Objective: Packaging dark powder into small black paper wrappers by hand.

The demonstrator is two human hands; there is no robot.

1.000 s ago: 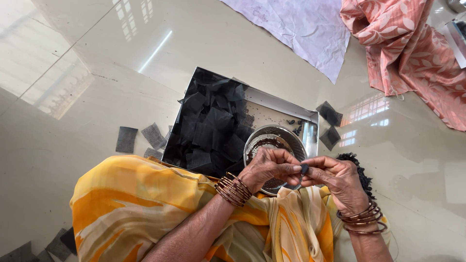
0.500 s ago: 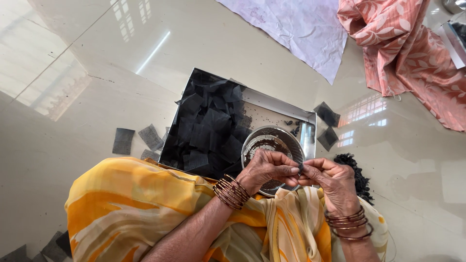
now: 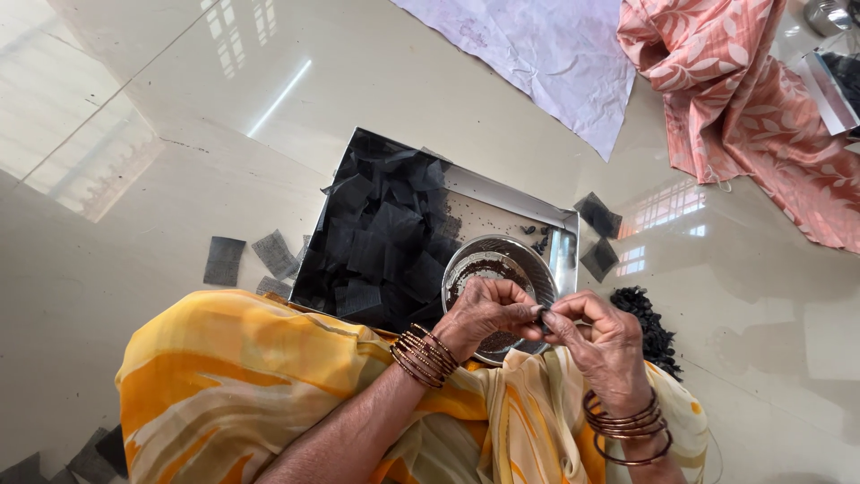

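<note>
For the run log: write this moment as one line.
left hand: pinching small dark piece | right hand: pinching same piece | below: metal bowl in tray of black squares

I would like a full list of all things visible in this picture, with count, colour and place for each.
tray: one, silver, on the floor in the centre
mesh squares: a heap, black, in the tray's left part; a few more on the floor around it
bowl: one, steel, in the tray's right part, under the hands
dark pile: one, black, on the floor right of the bowl
white cloth: one, top centre
pink cloth: one, leaf-patterned, top right
left hand: bangles on wrist, pinching a small dark piece
right hand: bangles on wrist, pinching the same piece
</note>
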